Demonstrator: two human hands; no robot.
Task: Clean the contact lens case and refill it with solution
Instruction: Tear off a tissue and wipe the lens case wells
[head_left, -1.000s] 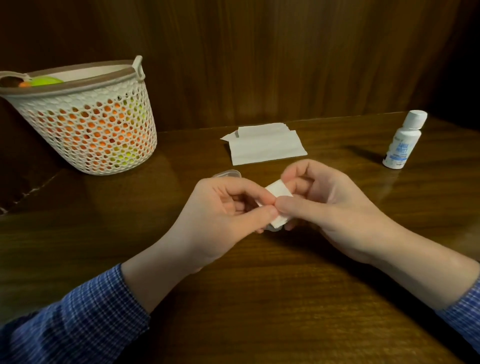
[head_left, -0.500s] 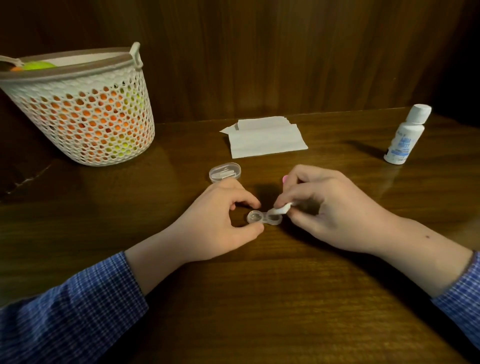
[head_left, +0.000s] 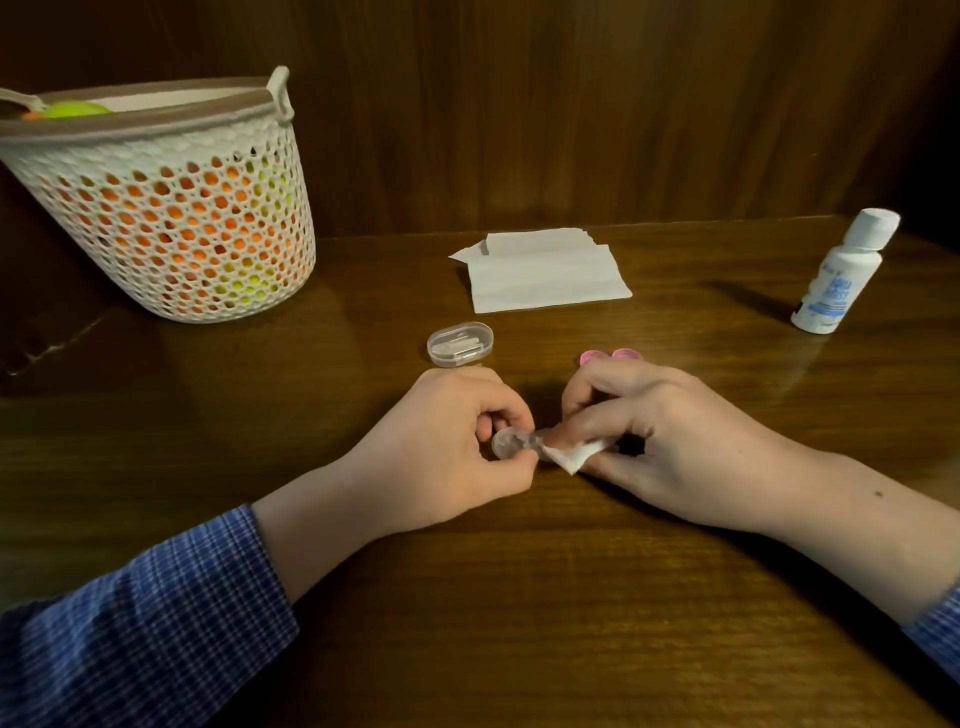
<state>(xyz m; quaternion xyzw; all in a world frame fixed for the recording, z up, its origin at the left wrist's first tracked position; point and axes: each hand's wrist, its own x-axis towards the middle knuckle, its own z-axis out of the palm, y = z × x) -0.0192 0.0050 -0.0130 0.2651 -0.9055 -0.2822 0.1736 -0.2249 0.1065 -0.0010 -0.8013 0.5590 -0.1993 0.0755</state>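
Note:
A clear contact lens case rests on the wooden table between my hands. My left hand pinches its left well between thumb and fingers. My right hand grips a small folded white tissue and presses it against the case's right well, which the tissue and fingers mostly hide. Two pink caps lie on the table just behind my right hand. The white solution bottle, cap on, stands upright at the far right.
A stack of white tissues lies at the back centre. A small clear oval box sits in front of it. A white mesh basket holding orange and green items stands at the back left. A wood-panelled wall runs behind.
The case was held up and wrapped in tissue, then set down on the table. My right hand now pushes the tissue into the right well, and the pink caps have come into view.

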